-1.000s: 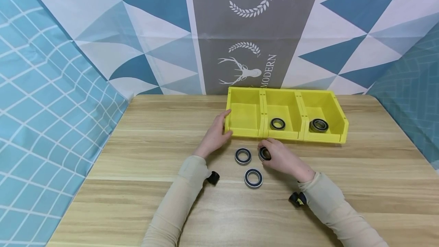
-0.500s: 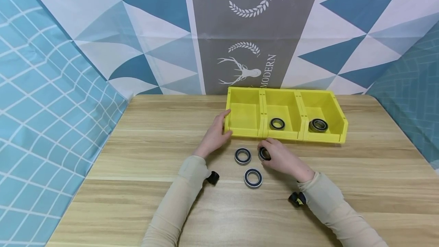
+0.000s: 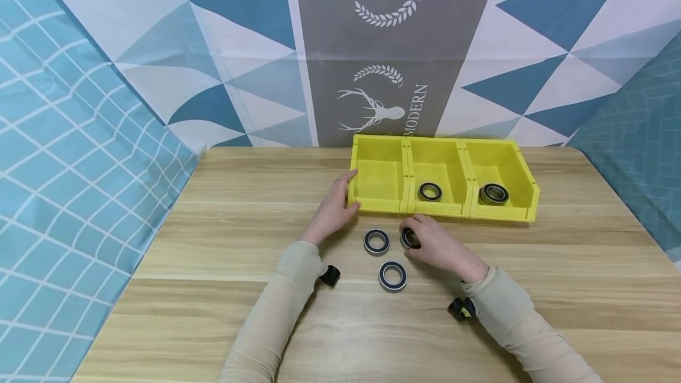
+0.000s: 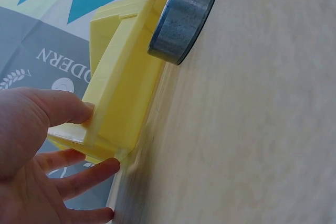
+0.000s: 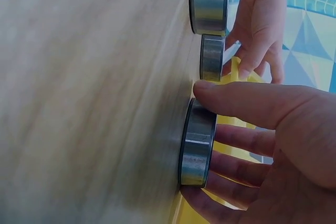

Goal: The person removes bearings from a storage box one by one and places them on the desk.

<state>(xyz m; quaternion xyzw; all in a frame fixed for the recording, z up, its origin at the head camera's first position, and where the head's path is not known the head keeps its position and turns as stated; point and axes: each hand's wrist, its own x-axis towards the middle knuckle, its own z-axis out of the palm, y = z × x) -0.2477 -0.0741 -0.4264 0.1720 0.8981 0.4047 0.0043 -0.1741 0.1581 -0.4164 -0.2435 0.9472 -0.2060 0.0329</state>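
My right hand (image 3: 438, 244) grips a ball bearing (image 5: 198, 145) that lies on the table in front of the middle compartment, thumb on one side of its rim and fingers on the other. Part of that bearing is covered by the hand in the head view. At the left end of the yellow three-compartment bin (image 3: 379, 182), my left hand (image 3: 332, 208) holds the front corner, with the thumb on the front lip (image 4: 86, 111) and fingers spread along the side. Two more bearings lie close by: one (image 3: 367, 243) left of the right hand, another (image 3: 382, 278) nearer me.
One bearing (image 3: 422, 192) lies in the bin's middle compartment. What looks like a stack of bearings (image 3: 485, 197) sits in the right compartment; the left one shows a bare floor. The wooden table (image 3: 239, 205) meets patterned cloth (image 3: 266, 99) behind the bin.
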